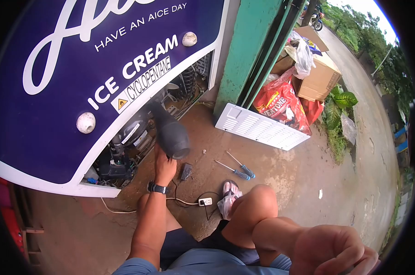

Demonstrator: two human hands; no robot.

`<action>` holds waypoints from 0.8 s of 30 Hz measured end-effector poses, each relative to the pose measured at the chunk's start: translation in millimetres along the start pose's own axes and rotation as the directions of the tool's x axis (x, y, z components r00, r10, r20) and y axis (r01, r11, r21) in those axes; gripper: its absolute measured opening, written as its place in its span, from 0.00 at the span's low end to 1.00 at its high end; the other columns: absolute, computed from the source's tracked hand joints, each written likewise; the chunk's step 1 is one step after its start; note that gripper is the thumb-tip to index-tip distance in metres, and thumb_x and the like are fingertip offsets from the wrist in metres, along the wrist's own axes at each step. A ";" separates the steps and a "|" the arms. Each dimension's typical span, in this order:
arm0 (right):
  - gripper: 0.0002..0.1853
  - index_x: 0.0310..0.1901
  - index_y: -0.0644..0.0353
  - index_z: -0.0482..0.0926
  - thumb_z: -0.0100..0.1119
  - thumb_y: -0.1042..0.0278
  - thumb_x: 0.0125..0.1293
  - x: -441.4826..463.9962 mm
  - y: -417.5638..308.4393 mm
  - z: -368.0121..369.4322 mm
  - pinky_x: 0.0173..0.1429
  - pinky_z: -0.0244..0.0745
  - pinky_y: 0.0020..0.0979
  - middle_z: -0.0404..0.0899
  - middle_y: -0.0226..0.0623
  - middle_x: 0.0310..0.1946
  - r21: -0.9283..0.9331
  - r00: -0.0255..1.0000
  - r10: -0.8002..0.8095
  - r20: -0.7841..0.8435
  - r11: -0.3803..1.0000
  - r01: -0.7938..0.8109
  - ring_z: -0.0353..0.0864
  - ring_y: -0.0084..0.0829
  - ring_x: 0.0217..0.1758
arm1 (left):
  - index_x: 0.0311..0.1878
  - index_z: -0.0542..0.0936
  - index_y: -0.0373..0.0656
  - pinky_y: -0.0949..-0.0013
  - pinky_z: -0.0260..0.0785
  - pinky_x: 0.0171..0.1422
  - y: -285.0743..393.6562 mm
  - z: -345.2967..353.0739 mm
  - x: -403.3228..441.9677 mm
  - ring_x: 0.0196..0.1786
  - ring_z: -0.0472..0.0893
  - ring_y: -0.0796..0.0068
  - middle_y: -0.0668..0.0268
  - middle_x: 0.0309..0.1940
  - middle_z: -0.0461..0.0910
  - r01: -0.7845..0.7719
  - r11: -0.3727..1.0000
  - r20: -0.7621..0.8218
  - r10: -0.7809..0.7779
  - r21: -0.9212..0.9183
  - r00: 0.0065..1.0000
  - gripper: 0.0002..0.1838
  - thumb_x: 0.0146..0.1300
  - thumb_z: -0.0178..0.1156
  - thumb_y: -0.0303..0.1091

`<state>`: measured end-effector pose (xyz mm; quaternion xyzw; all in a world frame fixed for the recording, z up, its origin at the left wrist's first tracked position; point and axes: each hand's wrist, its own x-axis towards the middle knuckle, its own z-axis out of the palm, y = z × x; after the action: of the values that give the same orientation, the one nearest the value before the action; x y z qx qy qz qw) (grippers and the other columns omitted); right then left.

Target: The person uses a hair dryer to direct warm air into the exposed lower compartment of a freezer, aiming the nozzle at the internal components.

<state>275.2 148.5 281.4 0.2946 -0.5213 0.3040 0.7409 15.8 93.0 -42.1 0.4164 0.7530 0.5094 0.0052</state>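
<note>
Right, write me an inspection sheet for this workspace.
Surface: bare ground, blotchy and stained.
Job's things: ice cream cabinet with its lower machinery exposed; black blower-like tool aimed into the opening; white vented panel off, resting on the ground; two screwdrivers lying side by side.
Clutter: cardboard box, red bag and plastic wrap beyond the panel.
Grippers: left hand has its grip on the black tool; right hand is raised, fingers curled, contents unclear.
Cables: white cable leads to a white socket block near the person's foot; loose wires in the opening.
Surroundings: green upright, roadway, plants.
</note>
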 end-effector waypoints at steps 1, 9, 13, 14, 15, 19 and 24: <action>0.09 0.48 0.62 0.73 0.58 0.73 0.69 -0.1 -0.4 -0.1 0.28 0.67 0.22 0.72 0.25 0.39 -0.008 1.000 0.002 0.002 1.000 -0.002 0.75 0.18 0.38 | 0.64 0.72 0.38 0.51 0.62 0.71 -2.8 -0.9 -2.2 0.67 0.69 0.43 0.47 0.63 0.70 0.044 0.999 0.021 -0.044 -0.014 0.999 0.23 0.67 0.60 0.30; 0.09 0.48 0.63 0.73 0.58 0.73 0.69 -1.2 -0.7 2.7 0.28 0.67 0.22 0.72 0.25 0.40 0.001 1.000 0.010 0.007 1.000 -0.010 0.75 0.18 0.38 | 0.62 0.75 0.36 0.54 0.64 0.69 7.9 -7.7 -10.3 0.65 0.73 0.46 0.47 0.62 0.75 0.056 0.998 0.015 -0.057 0.019 0.998 0.20 0.71 0.55 0.34; 0.09 0.48 0.64 0.74 0.58 0.74 0.69 -1.4 -1.2 3.5 0.28 0.67 0.23 0.72 0.25 0.40 0.006 1.000 0.016 0.011 1.000 -0.016 0.75 0.18 0.38 | 0.63 0.73 0.38 0.52 0.61 0.72 11.0 -2.9 1.9 0.67 0.69 0.44 0.48 0.63 0.70 0.017 0.999 0.062 -0.014 -0.046 0.998 0.22 0.67 0.60 0.31; 0.09 0.48 0.64 0.74 0.58 0.74 0.69 -1.4 -1.2 3.5 0.28 0.67 0.23 0.72 0.25 0.40 0.006 1.000 0.016 0.012 1.000 -0.016 0.75 0.18 0.38 | 0.63 0.73 0.38 0.52 0.61 0.72 11.1 -0.4 4.9 0.67 0.69 0.44 0.48 0.63 0.70 0.017 0.999 0.062 -0.014 -0.047 0.998 0.22 0.67 0.60 0.31; 0.09 0.48 0.64 0.74 0.58 0.74 0.68 -1.4 -1.2 3.7 0.28 0.67 0.23 0.73 0.25 0.40 0.006 1.000 0.014 0.010 1.000 -0.014 0.76 0.18 0.38 | 0.64 0.72 0.38 0.52 0.62 0.71 11.9 2.2 7.9 0.67 0.69 0.44 0.48 0.63 0.70 0.021 0.999 0.055 -0.019 -0.045 0.998 0.22 0.68 0.60 0.31; 0.09 0.48 0.64 0.74 0.58 0.74 0.68 0.0 -2.2 2.4 0.27 0.67 0.23 0.73 0.26 0.40 0.016 1.000 0.014 0.012 1.000 -0.014 0.76 0.19 0.38 | 0.66 0.70 0.39 0.52 0.62 0.71 20.4 10.0 17.4 0.67 0.69 0.43 0.47 0.63 0.69 0.000 0.999 0.026 0.001 -0.041 1.000 0.24 0.68 0.60 0.31; 0.09 0.48 0.63 0.74 0.58 0.74 0.68 1.2 -3.8 -0.1 0.27 0.67 0.23 0.73 0.26 0.39 0.013 1.000 0.017 0.005 1.000 -0.017 0.76 0.19 0.38 | 0.66 0.70 0.39 0.51 0.62 0.71 25.4 16.8 25.7 0.67 0.69 0.42 0.47 0.64 0.69 0.001 0.998 0.047 0.002 -0.064 0.999 0.25 0.69 0.60 0.33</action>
<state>278.5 146.3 282.1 0.2957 -0.5237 0.3127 0.7352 22.0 125.5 -19.9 0.4281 0.7358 0.5235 0.0360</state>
